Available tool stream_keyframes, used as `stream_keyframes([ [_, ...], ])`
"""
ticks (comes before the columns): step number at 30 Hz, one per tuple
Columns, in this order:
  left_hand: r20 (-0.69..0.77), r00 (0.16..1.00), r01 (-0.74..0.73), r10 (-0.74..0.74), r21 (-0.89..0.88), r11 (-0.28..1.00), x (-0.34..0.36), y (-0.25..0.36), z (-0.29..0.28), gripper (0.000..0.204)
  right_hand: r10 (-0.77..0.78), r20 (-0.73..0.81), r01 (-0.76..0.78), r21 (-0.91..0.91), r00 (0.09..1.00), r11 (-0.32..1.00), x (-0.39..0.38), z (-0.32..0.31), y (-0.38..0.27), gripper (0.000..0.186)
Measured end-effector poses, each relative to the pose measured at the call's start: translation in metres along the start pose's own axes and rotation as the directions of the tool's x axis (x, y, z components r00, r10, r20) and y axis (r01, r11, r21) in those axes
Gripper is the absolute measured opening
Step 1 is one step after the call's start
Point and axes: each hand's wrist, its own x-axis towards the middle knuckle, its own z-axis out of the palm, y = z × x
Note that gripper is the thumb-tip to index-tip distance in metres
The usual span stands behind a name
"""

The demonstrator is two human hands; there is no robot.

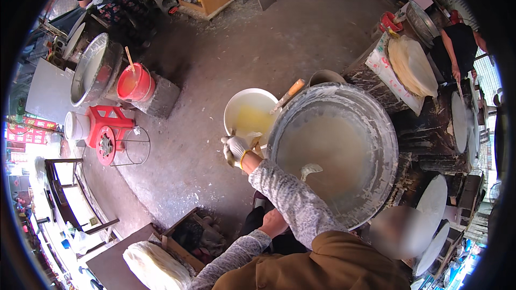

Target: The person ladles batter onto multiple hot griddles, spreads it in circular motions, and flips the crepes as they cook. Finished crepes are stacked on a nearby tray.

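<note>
your gloved right hand [235, 148] is clamped on a scoop handle over the bucket [236, 108]: wet, likely slippery, so grip it firmly. left hand [273, 223] bare, grip unclear.

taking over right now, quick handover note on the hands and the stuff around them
Right hand: white-gloved, curled at the rim of the white plastic bucket of yellowish liquid; what it grips is unclear.
Left hand: bare, resting low by the lap.
Wide round metal basin holds pale batter, with a pale ladle in it.
Done: a stack of thin pale sheets lies lower left.
Left: plenty of batter.
</note>
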Motion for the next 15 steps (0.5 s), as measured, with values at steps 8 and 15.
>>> stream_keyframes([
  [8,0.085,0.984,0.152,-0.155,0.038,0.988,0.000,-0.013,0.009,0.038,0.108,0.121,-0.141,0.311,0.987,0.940,-0.023,-0.003,-0.005,0.028],
  [15,0.125,0.992,-0.020,0.016,0.031,0.999,0.000,0.007,-0.015,0.037,-0.002,0.211,0.006,-0.019,0.977,1.000,-0.080,0.024,-0.020,0.015],
])
